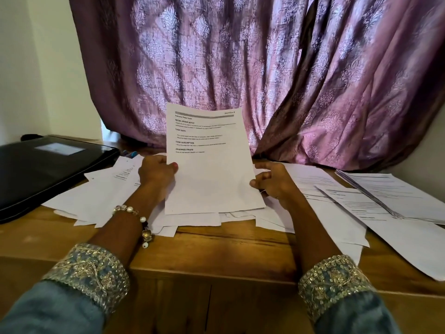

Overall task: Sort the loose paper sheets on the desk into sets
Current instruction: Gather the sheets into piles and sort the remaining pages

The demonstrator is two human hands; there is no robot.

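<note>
A white printed paper sheet point(209, 165) with bold black headings stands tilted up over the middle of the brown wooden desk point(216, 251), its lower edge resting on the loose heap of white paper sheets point(113, 196) spread beneath it. The left hand point(156, 173) grips the sheet's left edge, thumb on the printed face and fingers curled behind. The right hand point(273, 180) sits at the sheet's right edge with fingers curled, fingertips touching the paper; whether it truly pinches the sheet cannot be told. A beaded bracelet point(137, 219) with white and dark beads circles the left wrist, and both forearms end in blue sleeves with gold embroidered cuffs point(89, 273). To the right, more printed white sheets lie overlapping, with a squared stack of white pages point(395, 196) at the far right of the desk. A closed black laptop point(45, 167) lies at the left, touching the heap. A purple patterned curtain point(240, 63) hangs behind the desk.
</note>
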